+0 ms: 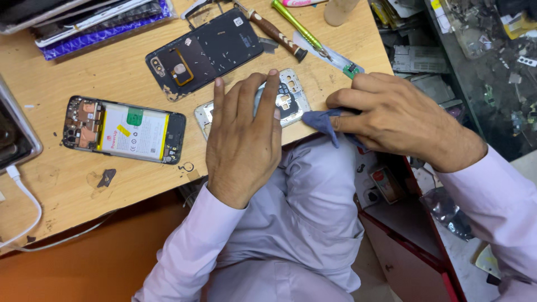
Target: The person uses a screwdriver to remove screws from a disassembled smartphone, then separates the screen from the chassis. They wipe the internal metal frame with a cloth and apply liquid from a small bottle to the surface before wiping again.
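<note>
My left hand (246,140) lies flat on a silver phone mid-frame (291,95) at the front edge of the wooden table (84,72), pressing it down with the fingers spread over it. My right hand (391,120) pinches a small blue-grey cloth (324,120) against the right end of that frame. To the left lies an opened phone (124,130) showing its battery and circuit board. Behind the frame sits a black phone back cover (204,51), inner side up.
A brown-handled screwdriver (277,34) and a green screwdriver (296,25) lie at the back, near a small green circuit strip (349,68). Purple-wrapped flat items (100,25) are stacked at the back left. A white cable (25,196) runs along the left. Cluttered shelves (475,45) stand to the right.
</note>
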